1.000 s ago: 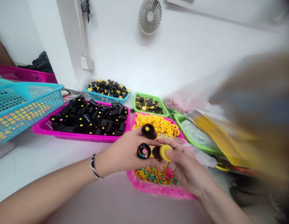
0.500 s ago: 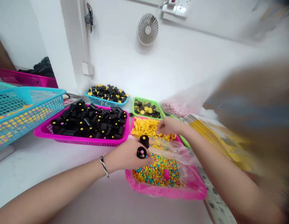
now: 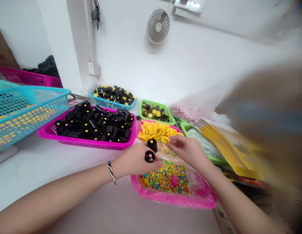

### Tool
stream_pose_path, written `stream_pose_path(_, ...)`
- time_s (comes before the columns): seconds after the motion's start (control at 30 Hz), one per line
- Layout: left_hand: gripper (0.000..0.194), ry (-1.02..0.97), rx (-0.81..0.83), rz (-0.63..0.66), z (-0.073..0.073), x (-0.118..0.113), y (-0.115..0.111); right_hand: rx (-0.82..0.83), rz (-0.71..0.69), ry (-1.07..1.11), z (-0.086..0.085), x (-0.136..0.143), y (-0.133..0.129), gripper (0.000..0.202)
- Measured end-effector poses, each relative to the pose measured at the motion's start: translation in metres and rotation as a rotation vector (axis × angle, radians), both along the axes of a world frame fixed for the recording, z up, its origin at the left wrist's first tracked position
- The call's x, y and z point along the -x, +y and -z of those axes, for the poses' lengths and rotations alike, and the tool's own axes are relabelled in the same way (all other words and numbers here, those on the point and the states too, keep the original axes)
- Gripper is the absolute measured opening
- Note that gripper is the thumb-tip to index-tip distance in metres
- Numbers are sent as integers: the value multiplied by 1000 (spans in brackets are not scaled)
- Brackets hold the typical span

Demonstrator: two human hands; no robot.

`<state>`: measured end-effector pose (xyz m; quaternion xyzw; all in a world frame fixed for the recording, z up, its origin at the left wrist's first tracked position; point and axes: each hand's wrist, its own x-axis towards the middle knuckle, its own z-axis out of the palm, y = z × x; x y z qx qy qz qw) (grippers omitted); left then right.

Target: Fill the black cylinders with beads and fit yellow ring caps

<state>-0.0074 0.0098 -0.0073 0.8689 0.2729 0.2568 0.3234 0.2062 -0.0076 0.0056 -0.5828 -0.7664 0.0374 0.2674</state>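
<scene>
My left hand (image 3: 136, 160) is closed around two small black cylinders above a pink tray (image 3: 175, 200). The upper black cylinder (image 3: 152, 148) has a yellow dot on its end. The lower black cylinder (image 3: 149, 157) faces me open, with colored beads and a pink piece inside. My right hand (image 3: 186, 148) pinches what looks like a yellow plastic cap (image 3: 167, 140) at its fingertips, just right of the left hand. Below the hands, multicolored beads (image 3: 163, 178) and a small pink scoop-like piece (image 3: 174, 180) lie in the plastic-lined tray. Yellow caps (image 3: 153, 130) are heaped behind.
A magenta basket (image 3: 92, 143) of black cylinders stands left. Behind are a blue basket (image 3: 109, 104) and a green basket (image 3: 170, 118) of black-and-yellow pieces. A larger blue basket (image 3: 50, 100) is at far left. Yellow packets (image 3: 221, 148) and a blurred person (image 3: 265, 113) are right.
My right hand has drawn back from the heap of yellow caps toward the left hand, now with a yellow piece at its fingertips. The left hand still holds both cylinders.
</scene>
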Motion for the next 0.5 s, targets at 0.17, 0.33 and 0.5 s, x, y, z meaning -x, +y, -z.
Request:
stream_pose_path(0.17,30,-1,19,44,-7,1,-1,-470,-282,-47,-8,32,-42,25)
stream_pose_path(0.33,29,-5,107,74,-5,3,-4,-482,-435,-170,4,36,-53,47)
stream_pose_path(0.5,28,61,183,66,-6,3,-5,-434,-440,-220,10,29,-52,51)
